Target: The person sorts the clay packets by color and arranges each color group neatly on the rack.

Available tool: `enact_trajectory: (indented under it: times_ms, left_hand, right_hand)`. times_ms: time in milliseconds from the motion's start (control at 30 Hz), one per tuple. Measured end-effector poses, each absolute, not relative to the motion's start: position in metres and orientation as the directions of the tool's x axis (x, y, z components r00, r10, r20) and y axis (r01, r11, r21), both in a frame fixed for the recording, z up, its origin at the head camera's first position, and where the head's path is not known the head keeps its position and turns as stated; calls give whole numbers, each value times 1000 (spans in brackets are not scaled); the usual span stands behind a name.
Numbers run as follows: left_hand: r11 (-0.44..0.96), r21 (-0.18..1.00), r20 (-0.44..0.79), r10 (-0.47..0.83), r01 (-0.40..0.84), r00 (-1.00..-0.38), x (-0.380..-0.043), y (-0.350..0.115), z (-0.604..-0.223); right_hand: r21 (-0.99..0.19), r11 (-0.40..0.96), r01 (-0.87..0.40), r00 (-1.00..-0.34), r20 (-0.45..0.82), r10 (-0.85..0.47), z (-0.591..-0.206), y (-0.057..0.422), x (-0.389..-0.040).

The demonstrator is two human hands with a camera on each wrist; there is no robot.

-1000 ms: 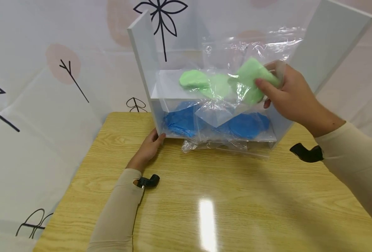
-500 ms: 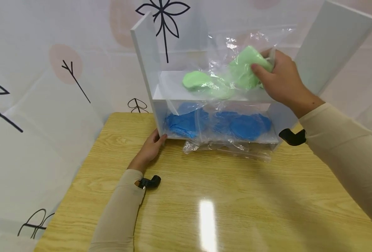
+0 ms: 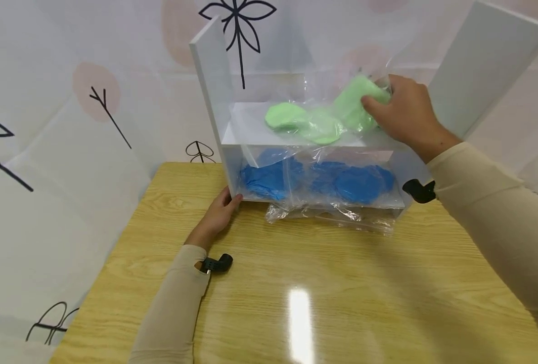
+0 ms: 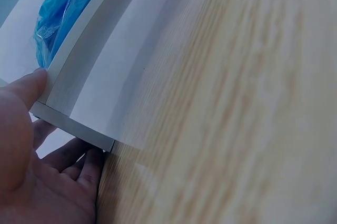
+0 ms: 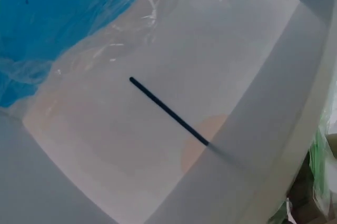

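Observation:
My right hand (image 3: 407, 108) pinches a light green, soft-looking folded piece (image 3: 355, 103) in clear plastic, thumb in front, over the upper board of a white shelf unit (image 3: 251, 132). More light green pieces (image 3: 287, 116) in clear plastic lie to its left on that board. My left hand (image 3: 216, 215) grips the unit's lower left corner; in the left wrist view its thumb presses the front edge and its other fingers reach behind the side panel. Bagged blue crumpled pieces (image 3: 269, 177) fill much of the lower compartment. Their exact kind is not clear.
Clear bag ends (image 3: 332, 212) hang over the unit's lower front edge. Tall side panels (image 3: 487, 65) rise on both sides. The unit stands on a wood-grain table (image 3: 260, 283), before a patterned cloth backdrop (image 3: 128, 91).
My right hand has moved left and inward with the green piece, and the clear plastic has come down onto the upper board. My left hand keeps its grip on the corner.

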State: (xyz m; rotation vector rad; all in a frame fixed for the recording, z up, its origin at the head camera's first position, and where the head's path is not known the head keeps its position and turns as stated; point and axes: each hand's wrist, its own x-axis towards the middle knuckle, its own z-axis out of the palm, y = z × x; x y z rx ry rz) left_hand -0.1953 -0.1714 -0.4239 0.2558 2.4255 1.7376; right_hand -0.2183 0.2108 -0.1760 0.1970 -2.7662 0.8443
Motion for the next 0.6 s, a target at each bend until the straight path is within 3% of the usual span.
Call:
enact_trajectory:
  times_ms: [267, 367, 500, 600]
  left_hand:
    - [314, 948, -20, 200, 45, -980, -194, -176, -422]
    - [310, 950, -22, 202, 42, -979, -193, -176, -422]
    - [306, 951, -13, 200, 50, -980, -194, -176, -423]
    - [302, 951, 0, 206, 64, -979, -195, -175, -424]
  right_hand:
    - [-447, 887, -117, -985, 168, -45, -182, 212, -227]
    - [-446, 890, -90, -983, 185, -7, -183, 211, -226]
    - [-481, 860, -168, -938, 347, 11, -189, 210, -214]
    - [-442, 798, -410, -797, 599, -77, -203, 213, -194]
